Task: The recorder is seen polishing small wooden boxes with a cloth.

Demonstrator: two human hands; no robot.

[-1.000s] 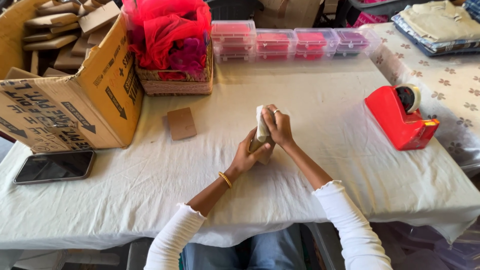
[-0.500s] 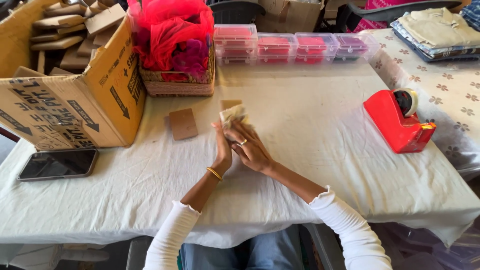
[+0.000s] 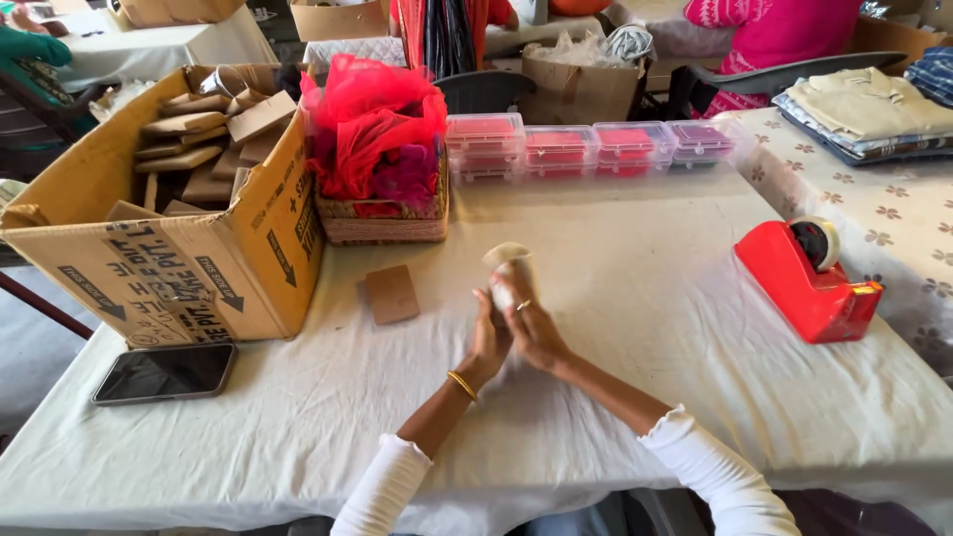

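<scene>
White-clothed table [image 3: 645, 298], both hands [image 3: 511, 333] grasping small box [image 3: 508, 270], clear cloth around, cardboard piece [image 3: 391, 294] near

Even, bright daylight; no single source evident. Shadows soft, faint: thin one along base of cardboard box [image 3: 189, 238] near table's [image 3: 645, 397] left edge, another under red tape dispenser [image 3: 806, 283] near right edge. No glare on pale cloth. Mild wide-angle bowing at frame edges. Hands slightly motion-blurred; background softer.
</scene>
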